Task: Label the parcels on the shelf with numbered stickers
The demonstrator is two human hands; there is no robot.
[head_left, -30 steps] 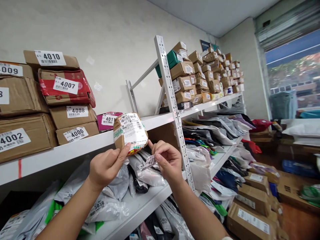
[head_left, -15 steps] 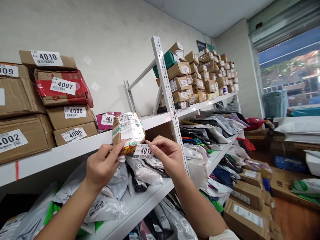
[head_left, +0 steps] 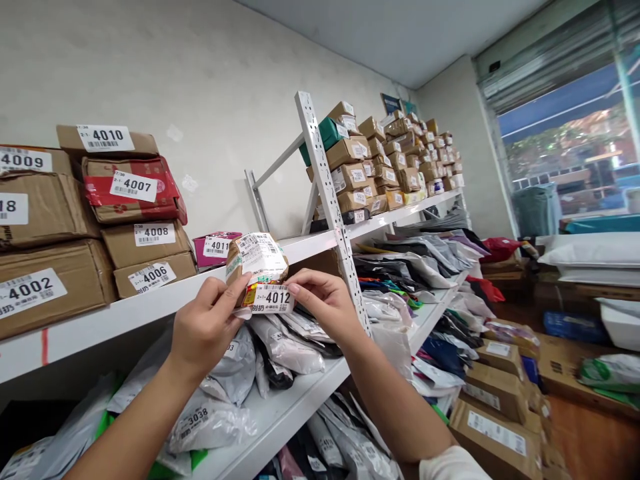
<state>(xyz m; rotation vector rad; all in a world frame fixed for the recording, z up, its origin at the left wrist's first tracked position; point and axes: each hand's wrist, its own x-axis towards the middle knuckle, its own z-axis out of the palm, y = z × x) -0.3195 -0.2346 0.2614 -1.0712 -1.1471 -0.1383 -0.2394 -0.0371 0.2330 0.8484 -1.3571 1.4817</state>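
My left hand (head_left: 207, 323) is closed at the lower left corner of a small cardboard box (head_left: 256, 257), which tilts at the shelf edge. A white printed shipping label covers much of its top. White curled paper (head_left: 243, 313) shows beside my left fingers; its full shape is hidden. Across the front of the box lies a white number label marked 4012 (head_left: 273, 299). The thumb and fingers of my right hand (head_left: 320, 300) pinch the right end of this label. A purple parcel marked 4011 (head_left: 215, 249) is just left of the box.
Numbered cartons, including a red one (head_left: 135, 190), stack on the upper shelf (head_left: 125, 300) at left. Plastic mailing bags (head_left: 285, 343) fill the shelf below. A perforated metal upright (head_left: 330, 187) stands right of my hands. More cartons (head_left: 493, 427) sit at lower right.
The 4012 label has moved left and slightly down, from beside the box onto its front. My right hand has come left with it. The camera view has shifted slightly.
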